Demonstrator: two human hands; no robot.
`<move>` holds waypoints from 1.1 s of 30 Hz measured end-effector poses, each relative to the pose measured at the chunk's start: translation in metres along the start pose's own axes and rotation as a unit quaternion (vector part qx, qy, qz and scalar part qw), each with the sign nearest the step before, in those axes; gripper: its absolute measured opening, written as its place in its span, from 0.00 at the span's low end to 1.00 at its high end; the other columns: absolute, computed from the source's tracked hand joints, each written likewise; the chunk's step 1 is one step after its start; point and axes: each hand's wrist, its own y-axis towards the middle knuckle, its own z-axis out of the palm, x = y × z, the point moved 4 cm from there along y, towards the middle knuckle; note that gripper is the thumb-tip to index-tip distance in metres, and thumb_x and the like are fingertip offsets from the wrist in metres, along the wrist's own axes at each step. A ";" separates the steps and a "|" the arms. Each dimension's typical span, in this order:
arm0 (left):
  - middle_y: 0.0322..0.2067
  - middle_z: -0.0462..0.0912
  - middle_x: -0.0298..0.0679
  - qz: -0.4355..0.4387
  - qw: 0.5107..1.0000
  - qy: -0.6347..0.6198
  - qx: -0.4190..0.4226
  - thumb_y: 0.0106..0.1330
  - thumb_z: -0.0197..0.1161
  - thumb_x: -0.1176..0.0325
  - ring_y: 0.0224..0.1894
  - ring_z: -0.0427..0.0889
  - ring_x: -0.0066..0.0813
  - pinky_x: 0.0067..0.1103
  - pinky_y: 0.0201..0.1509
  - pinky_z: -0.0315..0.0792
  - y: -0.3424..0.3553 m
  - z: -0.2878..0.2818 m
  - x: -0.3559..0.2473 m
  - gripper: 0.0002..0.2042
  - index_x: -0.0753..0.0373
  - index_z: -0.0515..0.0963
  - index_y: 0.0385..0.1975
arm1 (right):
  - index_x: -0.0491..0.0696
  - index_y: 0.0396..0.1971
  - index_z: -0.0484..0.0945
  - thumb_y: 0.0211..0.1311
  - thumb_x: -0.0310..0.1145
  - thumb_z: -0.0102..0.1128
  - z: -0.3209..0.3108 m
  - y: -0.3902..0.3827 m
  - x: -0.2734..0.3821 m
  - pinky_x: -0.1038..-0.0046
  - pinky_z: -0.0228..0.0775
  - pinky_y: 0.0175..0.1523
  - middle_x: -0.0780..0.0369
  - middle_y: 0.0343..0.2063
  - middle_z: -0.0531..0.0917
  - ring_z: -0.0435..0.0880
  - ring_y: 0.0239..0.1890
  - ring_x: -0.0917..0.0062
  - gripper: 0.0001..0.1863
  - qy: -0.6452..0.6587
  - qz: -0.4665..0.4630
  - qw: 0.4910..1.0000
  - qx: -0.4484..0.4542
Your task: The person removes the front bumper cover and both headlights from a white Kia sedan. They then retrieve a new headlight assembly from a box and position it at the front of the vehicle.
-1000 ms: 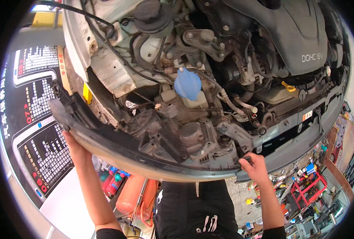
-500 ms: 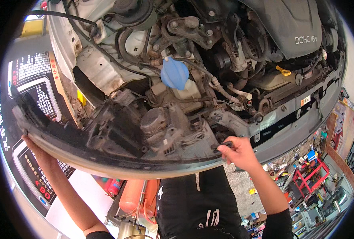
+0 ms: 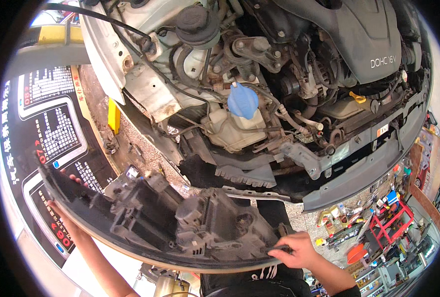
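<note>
I hold a black car headlight assembly [image 3: 180, 222], its dusty back housing facing up and its curved lens edge toward me. My left hand [image 3: 56, 205] grips its far left end from underneath. Over at the right end, my right hand [image 3: 296, 252] is clamped on the edge. The assembly hangs clear of the car, below and left of the open engine bay [image 3: 279, 89]. Where it sat, a dark empty gap [image 3: 244, 173] shows under the white washer tank with a blue cap [image 3: 243, 100].
The grey front crossmember [image 3: 368, 168] runs along the right. A black floor mat with printed panels [image 3: 46, 123] lies at the left. Red tool racks and small parts [image 3: 388, 222] stand at the lower right. A yellow block [image 3: 113, 115] sits by the fender.
The headlight assembly has come away from the car's front and moved down and left toward me. Both hands moved with it, and the gap behind it now shows.
</note>
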 end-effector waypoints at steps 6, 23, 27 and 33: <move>0.52 0.75 0.44 -0.090 0.995 0.020 0.040 0.58 0.56 0.25 0.55 0.76 0.39 0.41 0.63 0.73 -0.023 -0.008 0.050 0.51 0.61 0.56 0.72 | 0.46 0.19 0.82 0.50 0.35 0.78 0.000 -0.057 0.005 0.75 0.63 0.20 0.62 0.11 0.77 0.77 0.12 0.73 0.12 0.023 0.086 0.996 -0.017; 0.51 0.80 0.47 -0.126 0.986 0.068 0.084 0.63 0.39 0.22 0.53 0.81 0.41 0.35 0.62 0.75 -0.189 0.030 0.131 0.50 0.67 0.66 0.65 | 0.43 0.15 0.76 0.50 0.32 0.75 0.024 -0.296 -0.131 0.77 0.59 0.19 0.64 0.08 0.74 0.72 0.10 0.80 0.15 0.043 0.019 0.985 -0.164; 0.50 0.82 0.49 -0.142 0.983 0.086 0.079 0.64 0.39 0.23 0.53 0.82 0.42 0.36 0.59 0.77 -0.248 0.065 0.166 0.48 0.66 0.69 0.62 | 0.42 0.14 0.75 0.53 0.32 0.73 0.035 -0.400 -0.181 0.79 0.61 0.17 0.66 0.07 0.75 0.73 0.09 0.83 0.17 0.095 0.052 0.966 -0.233; 0.48 0.83 0.40 -0.128 0.973 0.084 0.171 0.75 0.47 0.38 0.49 0.82 0.34 0.32 0.54 0.79 -0.344 0.187 0.201 0.31 0.61 0.72 0.60 | 0.42 0.14 0.76 0.58 0.31 0.70 0.023 -0.555 -0.226 0.80 0.61 0.15 0.66 0.09 0.76 0.73 0.09 0.86 0.16 0.155 0.150 0.917 -0.337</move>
